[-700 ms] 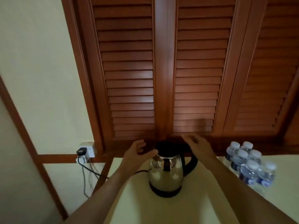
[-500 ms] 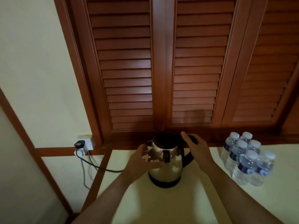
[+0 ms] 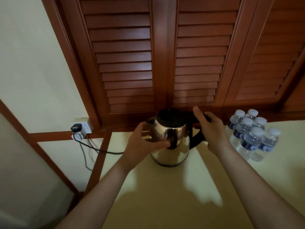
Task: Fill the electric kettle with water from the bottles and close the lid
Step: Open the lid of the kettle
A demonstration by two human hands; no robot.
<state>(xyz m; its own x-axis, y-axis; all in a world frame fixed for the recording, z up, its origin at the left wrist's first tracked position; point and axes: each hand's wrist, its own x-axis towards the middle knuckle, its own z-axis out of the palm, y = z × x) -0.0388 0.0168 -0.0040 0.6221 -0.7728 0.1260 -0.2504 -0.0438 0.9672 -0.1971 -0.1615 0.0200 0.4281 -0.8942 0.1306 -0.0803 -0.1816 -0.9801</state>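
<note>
Left grip [image 3: 140, 142] clasps kettle [image 3: 179, 144] body; right grip [image 3: 212, 131] clasps handle [image 3: 198, 139], bottles [image 3: 250, 134] near.

A shiny stainless-steel electric kettle [image 3: 175, 146] stands upright on a pale yellow tabletop [image 3: 165, 195], near its back edge. Its black domed lid [image 3: 170, 116] is down over the opening. The short spout [image 3: 149, 120] points left, the black curved handle [image 3: 197, 138] is on the right, and a dark base ring [image 3: 168, 164] runs round the bottom. To the kettle's right, apart from it, six small clear plastic water bottles [image 3: 250, 136] with blue labels stand upright, packed tightly two by three, with white screw caps [image 3: 247, 121] on.
</note>
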